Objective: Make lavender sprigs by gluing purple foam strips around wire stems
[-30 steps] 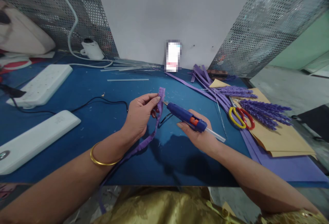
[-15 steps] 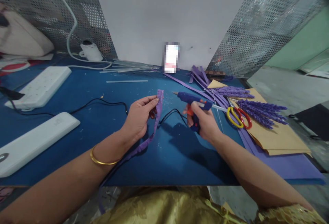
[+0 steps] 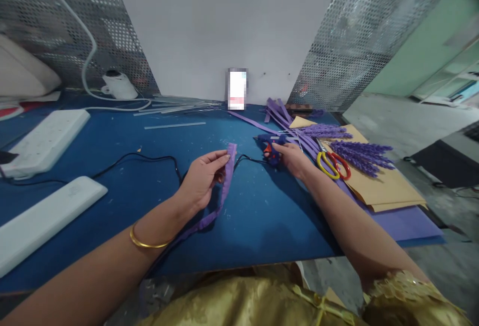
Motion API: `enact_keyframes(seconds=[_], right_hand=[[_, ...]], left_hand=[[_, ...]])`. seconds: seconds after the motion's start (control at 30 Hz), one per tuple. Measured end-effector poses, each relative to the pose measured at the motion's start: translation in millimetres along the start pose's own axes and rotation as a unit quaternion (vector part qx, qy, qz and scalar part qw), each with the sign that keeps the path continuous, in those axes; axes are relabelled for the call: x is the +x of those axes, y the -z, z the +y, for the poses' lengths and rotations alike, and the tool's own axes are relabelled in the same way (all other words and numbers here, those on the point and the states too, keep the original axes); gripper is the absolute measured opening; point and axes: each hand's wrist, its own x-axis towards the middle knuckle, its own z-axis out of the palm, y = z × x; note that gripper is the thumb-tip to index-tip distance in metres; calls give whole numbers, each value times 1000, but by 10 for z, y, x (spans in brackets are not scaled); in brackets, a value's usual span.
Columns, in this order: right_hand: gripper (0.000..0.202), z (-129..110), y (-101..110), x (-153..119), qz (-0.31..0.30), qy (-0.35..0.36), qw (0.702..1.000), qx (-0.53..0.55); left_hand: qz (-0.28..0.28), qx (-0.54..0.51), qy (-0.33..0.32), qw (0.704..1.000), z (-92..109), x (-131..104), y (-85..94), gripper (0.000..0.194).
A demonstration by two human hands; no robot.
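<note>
L hand (image 3: 202,179) pinches purple strip (image 3: 226,182) near its upper end, thumb vs. fingers; strip hangs down & trails under L wrist. R hand (image 3: 295,160) grips blue glue gun (image 3: 274,155) by handle, nozzle pointing L, apart fr. strip. Gun R of strip, over blue table (image 3: 247,221). Black cord (image 3: 130,154) on table, L side. Scissors (image 3: 331,155) (yel./red handles) R of R hand; purple flower sprigs (image 3: 362,154) beyond, approx. on tan paper (image 3: 391,191).
</note>
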Motion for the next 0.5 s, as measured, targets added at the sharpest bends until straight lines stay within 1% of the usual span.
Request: enact_keyframes(seconds=[0.07,0.1,0.17,0.2,0.23,0.3,0.4,0.5], right_hand=[[28,-7,114,42,46,13,993,-108],[29,-15,193,61,75,18,983,-165],[28,-35,378,92,132,24,953,-272],[23,-41,474,104,155,22,935,-317],[18,-41,565,116,170,18,918,-358],[14,-19,707,143,191,4,887,-421],[20,64,789,197,218,-8,852,-476],[24,153,760,252,238,-7,834,-497]], left_hand=[[-7,0,-1,1000,-2,4,1,26],[-9,-1,-3,1000,-3,6,1,26],[-10,-1,-5,1000,-3,7,-2,25],[-10,0,-5,1000,-2,6,-5,24],[-10,1,-4,1000,-2,4,-7,23],[-10,2,0,1000,-1,-3,-11,23],[-14,2,7,1000,-4,-13,-14,25],[-19,5,14,1000,-8,-21,-17,27]])
